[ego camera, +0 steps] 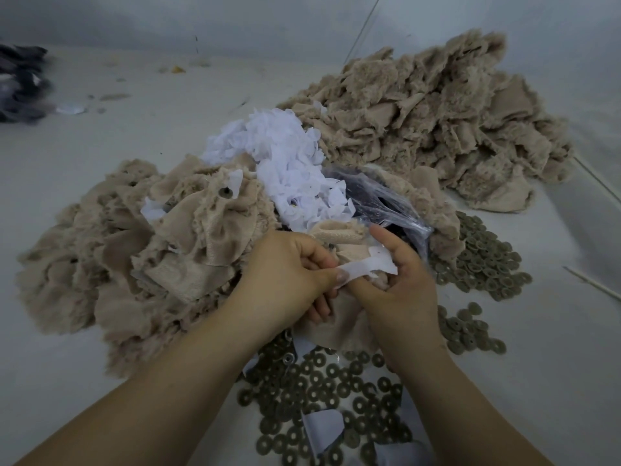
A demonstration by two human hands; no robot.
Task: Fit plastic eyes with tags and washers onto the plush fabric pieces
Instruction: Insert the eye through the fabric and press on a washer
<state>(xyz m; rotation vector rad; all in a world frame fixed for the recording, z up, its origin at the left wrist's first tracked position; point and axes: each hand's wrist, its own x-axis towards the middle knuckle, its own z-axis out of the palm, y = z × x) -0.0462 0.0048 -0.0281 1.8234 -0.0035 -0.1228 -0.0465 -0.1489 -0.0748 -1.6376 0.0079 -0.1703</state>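
Both hands meet over a beige plush fabric piece (339,237) at the centre of the table. My left hand (285,274) pinches one end of a white tag (366,265) against that piece. My right hand (400,280) cups the fabric from below, with its thumb raised and the tag lying across its fingers. Olive-grey washers (322,391) lie scattered below my hands, and more washers (477,260) lie to the right. A clear plastic bag (379,200) with dark contents sits just behind my hands. No plastic eye can be made out in my fingers.
A heap of beige plush pieces (134,250) with fitted washers lies at the left. A bigger beige heap (433,122) fills the back right. A pile of white tags (285,163) sits between them. Dark fabric (20,82) lies far left. Thin sticks (594,287) lie at the right.
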